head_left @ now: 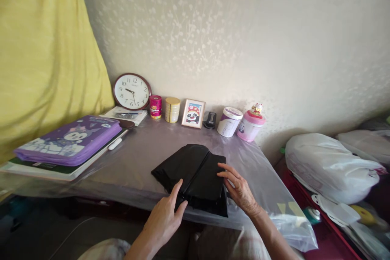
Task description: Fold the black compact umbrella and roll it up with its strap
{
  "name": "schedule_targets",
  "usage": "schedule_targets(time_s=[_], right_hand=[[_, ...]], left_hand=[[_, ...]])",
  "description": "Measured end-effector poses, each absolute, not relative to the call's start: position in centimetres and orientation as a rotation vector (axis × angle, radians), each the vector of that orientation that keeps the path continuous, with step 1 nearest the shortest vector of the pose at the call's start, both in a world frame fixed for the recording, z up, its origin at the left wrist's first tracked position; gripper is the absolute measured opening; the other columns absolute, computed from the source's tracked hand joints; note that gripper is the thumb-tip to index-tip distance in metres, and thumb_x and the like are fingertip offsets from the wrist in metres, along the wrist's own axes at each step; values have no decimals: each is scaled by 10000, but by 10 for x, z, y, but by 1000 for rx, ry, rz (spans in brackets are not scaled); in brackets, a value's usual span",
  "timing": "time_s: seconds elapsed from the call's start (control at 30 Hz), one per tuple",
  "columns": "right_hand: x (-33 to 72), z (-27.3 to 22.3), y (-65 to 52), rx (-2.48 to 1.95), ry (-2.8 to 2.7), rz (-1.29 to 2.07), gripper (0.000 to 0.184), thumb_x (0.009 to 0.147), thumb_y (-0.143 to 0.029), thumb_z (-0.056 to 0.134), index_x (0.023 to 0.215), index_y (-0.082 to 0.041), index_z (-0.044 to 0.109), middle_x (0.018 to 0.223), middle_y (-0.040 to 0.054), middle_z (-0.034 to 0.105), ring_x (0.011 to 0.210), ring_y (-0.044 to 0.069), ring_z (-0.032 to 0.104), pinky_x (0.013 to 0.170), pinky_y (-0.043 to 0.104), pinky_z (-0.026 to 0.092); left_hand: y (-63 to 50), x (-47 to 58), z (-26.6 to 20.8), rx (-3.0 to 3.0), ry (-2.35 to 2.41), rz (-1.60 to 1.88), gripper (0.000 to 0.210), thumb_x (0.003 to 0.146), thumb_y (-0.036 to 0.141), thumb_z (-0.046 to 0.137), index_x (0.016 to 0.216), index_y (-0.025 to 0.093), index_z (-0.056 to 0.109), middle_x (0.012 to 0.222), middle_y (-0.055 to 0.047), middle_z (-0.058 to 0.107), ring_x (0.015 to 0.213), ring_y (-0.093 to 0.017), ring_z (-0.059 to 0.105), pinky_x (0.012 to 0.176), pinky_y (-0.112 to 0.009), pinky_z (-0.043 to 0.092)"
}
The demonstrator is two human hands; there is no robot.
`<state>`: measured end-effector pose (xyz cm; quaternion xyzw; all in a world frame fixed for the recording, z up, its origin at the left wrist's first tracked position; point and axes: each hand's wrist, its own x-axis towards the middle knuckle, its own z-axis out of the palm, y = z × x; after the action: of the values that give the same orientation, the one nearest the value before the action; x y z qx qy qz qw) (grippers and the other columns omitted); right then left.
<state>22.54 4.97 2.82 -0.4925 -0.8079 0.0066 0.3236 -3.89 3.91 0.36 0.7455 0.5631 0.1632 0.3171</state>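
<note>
A black plastic bag [195, 170], folded into a flat, glossy bundle with a lengthwise crease, lies at the front edge of the table. My left hand [164, 217] holds its near left edge, index finger on top and thumb lower down at the fold. At the right edge, my right hand [239, 191] has its fingertips over the black plastic; part of its grip is hidden. The bag's near side hangs slightly past the table edge.
Clear plastic covers the table [140, 150]. Left are a purple zip case [73, 140] on books and a wall clock [132, 91]. Tins, a panda picture frame [193, 113], a black stapler-like item [210, 120] and tubs line the wall. White bags [329, 166] sit right.
</note>
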Motion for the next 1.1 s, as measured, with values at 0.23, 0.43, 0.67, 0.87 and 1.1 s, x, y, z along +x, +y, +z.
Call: schedule_targets(time_s=[0.23,0.43,0.67,0.87,1.1], right_hand=[[196,48,79,-1165,-2053,36,210,907,-198,382,1027,-245,548,1075,59,599,1018,165,570,877,332,477],[165,51,111,-1128,-2006,8,172,914,-212,393,1007,-226,537,984,51,588,958,153,565,862,302,461],[139,40,135,-1075,-1999,-24,182,920,-207,368,991,-212,536,999,63,570,969,152,551,871,306,457],[124,30,147,-1102,-2014,-91,193,917,-200,364,996,-212,541,1030,62,570,978,147,553,880,281,456],[106,25,154,-1200,-2070,-129,202,915,-170,356,998,-204,538,1053,58,565,991,143,544,880,255,447]], left_hand=[[41,-40,1,1857,1423,496,529,897,400,317,1393,238,225,627,8,631,509,-160,613,619,-271,442],[42,-40,-1,1635,1258,584,535,888,415,341,1379,268,189,645,30,608,362,-104,537,443,-204,431],[44,-38,-5,1575,1211,621,512,882,420,359,1348,263,216,583,68,541,315,-82,506,371,-164,416],[43,-37,-6,1572,1205,636,503,869,455,362,1313,246,249,600,65,520,320,-105,527,344,-183,422],[44,-35,-10,1585,1242,597,581,858,481,355,1331,177,211,720,1,560,336,-103,537,336,-187,410]])
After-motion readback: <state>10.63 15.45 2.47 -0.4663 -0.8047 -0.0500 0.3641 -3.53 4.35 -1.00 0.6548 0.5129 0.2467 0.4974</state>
